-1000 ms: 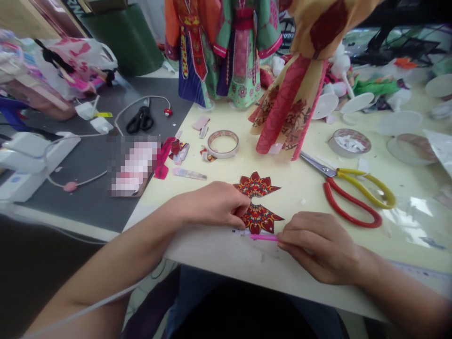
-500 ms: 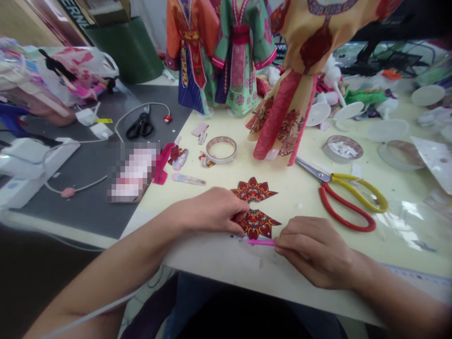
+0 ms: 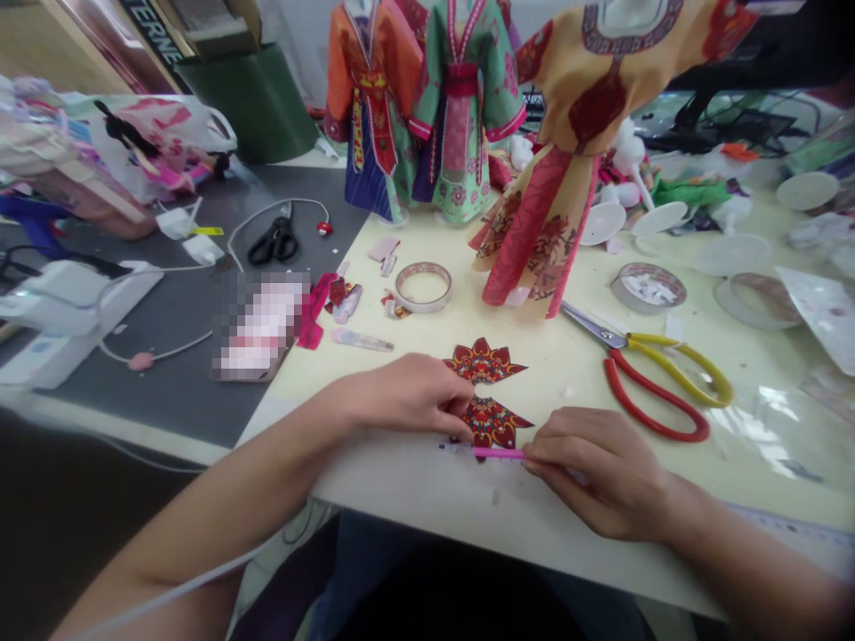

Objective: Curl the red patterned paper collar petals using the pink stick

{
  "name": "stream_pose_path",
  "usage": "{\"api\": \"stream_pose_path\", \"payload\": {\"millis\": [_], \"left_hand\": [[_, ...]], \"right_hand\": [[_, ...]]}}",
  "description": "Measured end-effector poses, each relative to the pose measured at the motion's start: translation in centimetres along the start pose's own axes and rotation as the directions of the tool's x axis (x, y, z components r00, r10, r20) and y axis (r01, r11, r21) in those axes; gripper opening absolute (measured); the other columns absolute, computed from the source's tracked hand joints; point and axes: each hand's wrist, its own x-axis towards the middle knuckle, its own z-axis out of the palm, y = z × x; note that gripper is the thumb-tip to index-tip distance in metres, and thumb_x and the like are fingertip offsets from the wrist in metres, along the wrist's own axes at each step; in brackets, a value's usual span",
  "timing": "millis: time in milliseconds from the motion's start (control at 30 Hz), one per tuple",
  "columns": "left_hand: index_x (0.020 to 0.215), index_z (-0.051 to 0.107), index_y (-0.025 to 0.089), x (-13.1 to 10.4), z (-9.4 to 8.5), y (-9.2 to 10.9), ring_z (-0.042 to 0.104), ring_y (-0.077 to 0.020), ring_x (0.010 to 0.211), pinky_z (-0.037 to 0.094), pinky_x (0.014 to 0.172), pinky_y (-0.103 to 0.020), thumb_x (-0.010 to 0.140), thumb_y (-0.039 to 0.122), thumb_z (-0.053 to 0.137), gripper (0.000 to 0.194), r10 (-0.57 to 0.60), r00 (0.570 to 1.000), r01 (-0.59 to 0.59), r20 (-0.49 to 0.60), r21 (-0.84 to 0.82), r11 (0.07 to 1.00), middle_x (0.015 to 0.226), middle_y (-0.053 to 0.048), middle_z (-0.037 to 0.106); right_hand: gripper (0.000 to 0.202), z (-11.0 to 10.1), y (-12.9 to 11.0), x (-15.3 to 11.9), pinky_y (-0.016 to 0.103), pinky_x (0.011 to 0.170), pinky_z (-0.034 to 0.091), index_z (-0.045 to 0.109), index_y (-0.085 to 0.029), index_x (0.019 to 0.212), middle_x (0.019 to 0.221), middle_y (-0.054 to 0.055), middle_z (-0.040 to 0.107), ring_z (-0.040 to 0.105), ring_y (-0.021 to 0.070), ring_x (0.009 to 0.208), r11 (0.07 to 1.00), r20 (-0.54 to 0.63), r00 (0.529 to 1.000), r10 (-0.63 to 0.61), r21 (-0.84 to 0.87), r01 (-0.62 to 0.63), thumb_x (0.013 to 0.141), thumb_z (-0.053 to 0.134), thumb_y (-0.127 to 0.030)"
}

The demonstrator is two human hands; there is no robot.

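A dark red, flower-patterned cutout (image 3: 492, 418) with pointed edges and a notch on its right side lies flat near the table's front edge. My left hand (image 3: 418, 396) is closed over the cutout's left part, fingers curled, thumb and forefinger pressing on it; that part is hidden. My right hand (image 3: 594, 472) grips a thin pink pen-like stick (image 3: 500, 453) between thumb and fingers. The stick points left, its pale tip lying along the cutout's lower edge near my left thumb. Whether the tip touches the cutout I cannot tell.
Large scissors (image 3: 658, 378) with red and yellow handles lie right of the cutout. Behind stand several dressed figures, one in a yellow top (image 3: 588, 89). Tape rolls (image 3: 424, 287), fabric scraps (image 3: 313, 312), black scissors (image 3: 272, 240) and a power strip (image 3: 80, 320) lie around.
The view has shifted a little, with objects on the left appearing farther right. The pink stick has tilted slightly and sits marginally farther right; both hands keep their grips.
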Motion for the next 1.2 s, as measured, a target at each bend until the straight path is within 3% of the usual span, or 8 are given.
{"api": "stream_pose_path", "payload": {"millis": [167, 300, 367, 500, 600, 933, 1133, 1200], "left_hand": [[0.07, 0.058, 0.015, -0.4, -0.9, -0.1, 0.046, -0.0062, 0.053, 0.031, 0.05, -0.019, 0.083, 0.036, 0.055, 0.025, 0.032, 0.998, -0.04, -0.054, -0.158, 0.987, 0.059, 0.003, 0.055], [0.077, 0.061, 0.015, -1.1, -1.8, -0.4, 0.053, -0.008, 0.059, 0.04, 0.054, -0.021, 0.082, 0.032, 0.057, 0.018, -0.028, 0.932, -0.085, -0.36, -0.292, 0.953, 0.067, 0.0, 0.061], [0.076, 0.061, 0.016, -1.8, -2.5, -0.9, 0.052, -0.0078, 0.056, 0.04, 0.052, -0.022, 0.079, 0.03, 0.06, 0.014, -0.114, 0.776, -0.136, -0.62, -0.342, 0.93, 0.063, 0.001, 0.06], [0.071, 0.059, 0.021, -3.6, -4.2, -2.1, 0.045, -0.0058, 0.048, 0.035, 0.047, -0.023, 0.082, 0.031, 0.06, 0.014, -0.194, 0.323, -0.292, -0.926, -0.292, 0.911, 0.056, 0.005, 0.055], [0.072, 0.058, 0.02, -4.7, -5.3, -2.7, 0.044, -0.0044, 0.049, 0.033, 0.049, -0.023, 0.084, 0.032, 0.059, 0.017, -0.192, 0.206, -0.258, -0.959, -0.243, 0.935, 0.055, 0.006, 0.054], [0.085, 0.06, 0.017, -3.0, -6.1, -6.1, 0.049, -0.0063, 0.049, 0.04, 0.05, -0.021, 0.084, 0.024, 0.049, 0.013, -0.256, 0.282, -0.12, -0.925, -0.299, 0.947, 0.06, 0.001, 0.058], [0.087, 0.063, 0.017, -4.1, -4.9, -7.5, 0.052, -0.0093, 0.056, 0.034, 0.051, -0.022, 0.079, 0.029, 0.051, 0.019, -0.397, 0.671, 0.322, -0.626, -0.235, 0.917, 0.07, -0.001, 0.065], [0.081, 0.064, 0.018, -4.3, -5.0, -7.2, 0.051, -0.0103, 0.057, 0.032, 0.052, -0.023, 0.079, 0.032, 0.051, 0.019, -0.407, 0.729, 0.421, -0.55, -0.109, 0.901, 0.069, -0.001, 0.063]], "right_hand": [[0.014, -0.2, 0.2, -0.2, 0.026, 0.058, 0.045, 0.056, -0.015, 0.089, 0.07, 0.003, 0.061, 0.057, 0.0129, 0.065, 1.0, -0.057, 0.998, 0.008, -0.023, -0.01, 0.078, 0.054, -0.007], [0.015, -0.4, 0.3, -0.4, 0.026, 0.058, 0.046, 0.057, -0.016, 0.09, 0.072, 0.003, 0.062, 0.058, 0.0128, 0.066, 0.999, -0.085, 0.995, 0.048, -0.003, -0.049, 0.078, 0.056, -0.008], [0.015, -0.5, 0.3, -0.4, 0.025, 0.058, 0.047, 0.057, -0.016, 0.09, 0.073, 0.003, 0.062, 0.059, 0.0129, 0.066, 0.998, -0.118, 0.991, 0.067, 0.007, -0.066, 0.078, 0.056, -0.007], [0.015, -0.5, 0.3, -0.3, 0.024, 0.057, 0.047, 0.057, -0.017, 0.09, 0.072, 0.002, 0.062, 0.059, 0.0122, 0.065, 0.993, -0.145, 0.984, 0.106, 0.067, -0.097, 0.078, 0.056, -0.007], [0.016, -0.4, 0.5, -0.1, 0.024, 0.055, 0.046, 0.056, -0.017, 0.092, 0.072, 0.002, 0.061, 0.058, 0.0115, 0.064, 0.989, -0.131, 0.983, 0.129, 0.088, -0.118, 0.08, 0.054, -0.007], [0.014, -0.1, 1.3, -0.3, 0.022, 0.053, 0.047, 0.056, -0.019, 0.097, 0.07, 0.001, 0.064, 0.061, 0.0114, 0.059, 0.967, -0.209, 0.955, 0.212, -0.095, -0.235, 0.086, 0.049, -0.015], [0.022, 0.3, 1.3, -0.2, 0.024, 0.057, 0.048, 0.056, -0.018, 0.1, 0.078, 0.004, 0.065, 0.061, 0.013, 0.068, 0.986, -0.188, 0.969, 0.158, -0.026, -0.166, 0.082, 0.052, -0.008], [0.024, 0.3, 1.4, -0.2, 0.026, 0.061, 0.049, 0.056, -0.017, 0.102, 0.081, 0.005, 0.064, 0.061, 0.0142, 0.073, 0.99, -0.165, 0.977, 0.135, -0.027, -0.142, 0.081, 0.052, -0.006]]}}
